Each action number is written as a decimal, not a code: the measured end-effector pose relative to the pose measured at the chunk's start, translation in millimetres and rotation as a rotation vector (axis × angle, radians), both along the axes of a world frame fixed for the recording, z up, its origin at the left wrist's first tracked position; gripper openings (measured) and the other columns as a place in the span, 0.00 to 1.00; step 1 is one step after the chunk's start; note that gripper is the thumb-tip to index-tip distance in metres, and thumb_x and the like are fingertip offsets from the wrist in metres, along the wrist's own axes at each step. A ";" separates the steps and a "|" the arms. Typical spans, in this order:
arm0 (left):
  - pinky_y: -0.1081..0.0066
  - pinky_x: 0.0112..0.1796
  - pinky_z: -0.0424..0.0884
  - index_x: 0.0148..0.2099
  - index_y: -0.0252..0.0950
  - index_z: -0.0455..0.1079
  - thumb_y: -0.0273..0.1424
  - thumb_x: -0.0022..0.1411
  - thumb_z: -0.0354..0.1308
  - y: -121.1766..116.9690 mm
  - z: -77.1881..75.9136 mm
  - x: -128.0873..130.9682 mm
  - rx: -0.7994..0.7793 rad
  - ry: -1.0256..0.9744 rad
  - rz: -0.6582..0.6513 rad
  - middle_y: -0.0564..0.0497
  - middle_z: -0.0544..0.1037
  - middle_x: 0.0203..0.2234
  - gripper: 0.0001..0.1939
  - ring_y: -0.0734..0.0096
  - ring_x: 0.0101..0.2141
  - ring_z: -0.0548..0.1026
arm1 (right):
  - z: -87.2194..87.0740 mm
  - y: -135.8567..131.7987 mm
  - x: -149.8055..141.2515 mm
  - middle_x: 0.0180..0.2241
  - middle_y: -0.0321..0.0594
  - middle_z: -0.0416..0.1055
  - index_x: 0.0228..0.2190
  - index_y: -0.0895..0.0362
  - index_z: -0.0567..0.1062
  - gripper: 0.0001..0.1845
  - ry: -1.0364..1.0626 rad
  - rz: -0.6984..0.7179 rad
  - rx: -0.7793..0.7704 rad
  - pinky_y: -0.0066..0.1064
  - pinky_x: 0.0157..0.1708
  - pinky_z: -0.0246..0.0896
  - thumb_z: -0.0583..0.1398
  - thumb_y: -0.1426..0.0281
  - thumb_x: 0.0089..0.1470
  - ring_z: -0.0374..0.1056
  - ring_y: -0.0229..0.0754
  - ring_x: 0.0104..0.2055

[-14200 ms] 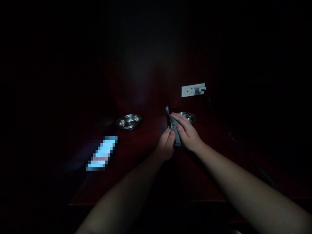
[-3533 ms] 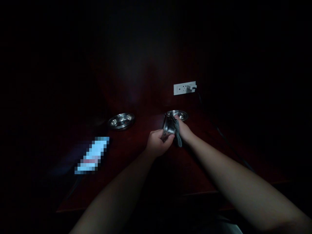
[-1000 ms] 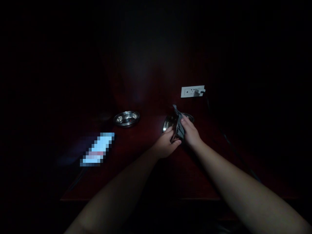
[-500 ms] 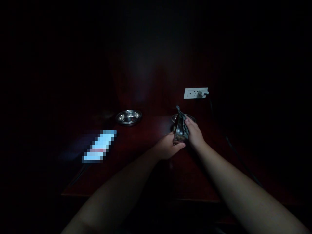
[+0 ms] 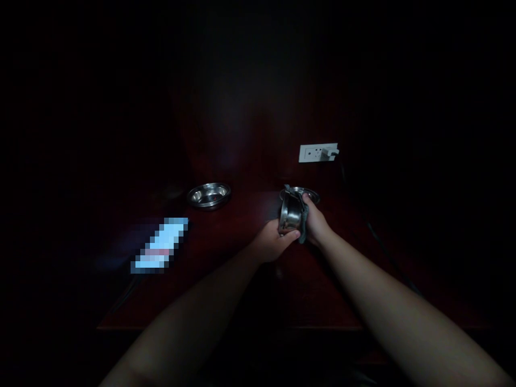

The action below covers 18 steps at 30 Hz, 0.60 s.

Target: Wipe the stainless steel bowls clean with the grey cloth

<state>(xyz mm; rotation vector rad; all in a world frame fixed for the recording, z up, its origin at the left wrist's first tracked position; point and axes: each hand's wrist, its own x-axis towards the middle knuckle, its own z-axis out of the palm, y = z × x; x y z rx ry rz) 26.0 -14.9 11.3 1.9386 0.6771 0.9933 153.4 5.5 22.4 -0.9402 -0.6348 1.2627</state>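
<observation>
My left hand (image 5: 270,241) is closed around the lower left edge of a shiny metal bowl (image 5: 291,213), tilted on its side above the table. Against the bowl's right side my right hand (image 5: 317,219) presses a grey patterned cloth (image 5: 304,220), its fingers partly hidden behind cloth and bowl. A strip of the cloth sticks up over the bowl's upper edge. Just behind my hands a second metal dish (image 5: 313,195) rests on the table, partly covered by the bowl. Another round metal dish (image 5: 208,196) stands further left, with a small red spot inside.
A lit phone (image 5: 161,244), its screen blurred, lies at the left on the dark red table (image 5: 234,236). A white wall socket (image 5: 308,153) with a plugged-in charger (image 5: 331,154) is at the back. A thin cable (image 5: 389,255) runs along the right. Surroundings are very dark.
The bowl has been turned in my hands, so its outer side now shows more. The cloth's upper end has dropped lower, and my right hand has shifted along with it.
</observation>
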 end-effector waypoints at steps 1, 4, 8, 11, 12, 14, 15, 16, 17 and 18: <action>0.67 0.40 0.69 0.38 0.30 0.68 0.31 0.54 0.55 -0.2 0.7 -0.2 -0.003 0.000 0.004 0.46 0.76 0.34 0.10 0.67 0.36 0.74 | 0.6 -0.4 -0.8 0.26 0.37 0.75 0.30 0.57 0.74 0.17 0.003 0.009 0.001 0.33 0.37 0.67 0.56 0.56 0.50 0.72 0.41 0.31; 0.67 0.39 0.69 0.38 0.30 0.68 0.31 0.54 0.55 -1.0 2.2 -0.8 -0.004 0.004 0.021 0.46 0.76 0.34 0.10 0.67 0.36 0.74 | 1.8 -1.8 -2.8 0.26 0.38 0.76 0.31 0.57 0.73 0.18 0.013 0.057 0.013 0.33 0.37 0.67 0.53 0.57 0.53 0.72 0.41 0.32; 0.67 0.41 0.69 0.39 0.30 0.68 0.32 0.55 0.55 -0.3 0.7 -0.7 0.012 -0.010 0.048 0.46 0.76 0.36 0.11 0.67 0.37 0.74 | 0.3 -2.1 -3.2 0.27 0.39 0.76 0.32 0.58 0.73 0.19 0.001 0.111 0.003 0.31 0.36 0.68 0.51 0.56 0.54 0.72 0.41 0.33; 0.67 0.42 0.69 0.40 0.30 0.68 0.32 0.54 0.55 2.3 -1.9 -0.6 0.018 -0.018 0.081 0.45 0.76 0.37 0.12 0.66 0.38 0.74 | -2.3 -1.6 -3.2 0.27 0.39 0.76 0.32 0.58 0.73 0.20 -0.021 0.130 0.008 0.30 0.36 0.67 0.51 0.56 0.54 0.73 0.41 0.32; 0.67 0.41 0.69 0.41 0.30 0.68 0.32 0.54 0.55 3.3 -2.5 -0.6 0.017 -0.021 0.085 0.45 0.76 0.37 0.13 0.65 0.39 0.74 | -3.0 -1.6 -3.5 0.27 0.39 0.76 0.32 0.58 0.73 0.20 -0.025 0.132 0.007 0.30 0.36 0.67 0.51 0.56 0.54 0.73 0.41 0.32; 0.67 0.41 0.69 0.42 0.30 0.67 0.32 0.54 0.55 4.9 -3.0 -0.9 0.017 -0.033 0.078 0.44 0.76 0.39 0.14 0.65 0.39 0.74 | -3.8 -1.7 -4.6 0.26 0.39 0.76 0.32 0.59 0.73 0.21 -0.027 0.133 0.002 0.30 0.37 0.67 0.51 0.55 0.54 0.73 0.41 0.32; 0.67 0.41 0.69 0.43 0.30 0.67 0.32 0.55 0.55 5.6 -3.1 -1.1 0.017 -0.041 0.072 0.43 0.75 0.39 0.14 0.65 0.39 0.74 | -3.9 -1.7 -5.2 0.26 0.39 0.76 0.32 0.58 0.73 0.20 -0.026 0.131 0.002 0.31 0.37 0.67 0.51 0.55 0.54 0.73 0.41 0.32; 0.66 0.42 0.69 0.44 0.30 0.66 0.32 0.55 0.55 6.2 -3.1 -1.2 0.019 -0.050 0.068 0.43 0.75 0.40 0.15 0.65 0.40 0.74 | -3.9 -1.8 -5.7 0.26 0.39 0.76 0.32 0.58 0.73 0.20 -0.026 0.128 0.006 0.31 0.37 0.67 0.51 0.55 0.54 0.73 0.41 0.32; 0.66 0.42 0.69 0.44 0.30 0.66 0.32 0.54 0.55 6.6 -3.1 -1.2 0.024 -0.055 0.066 0.43 0.75 0.41 0.15 0.65 0.40 0.74 | -3.9 -1.8 -6.2 0.26 0.39 0.76 0.32 0.58 0.73 0.20 -0.026 0.123 0.013 0.31 0.37 0.67 0.51 0.55 0.54 0.73 0.41 0.32; 0.66 0.43 0.69 0.44 0.30 0.66 0.32 0.54 0.56 7.0 -3.2 -1.3 0.028 -0.058 0.067 0.43 0.75 0.41 0.15 0.65 0.41 0.74 | -4.0 -1.9 -6.5 0.26 0.38 0.76 0.32 0.58 0.72 0.20 -0.026 0.117 0.020 0.31 0.37 0.67 0.51 0.56 0.54 0.73 0.41 0.32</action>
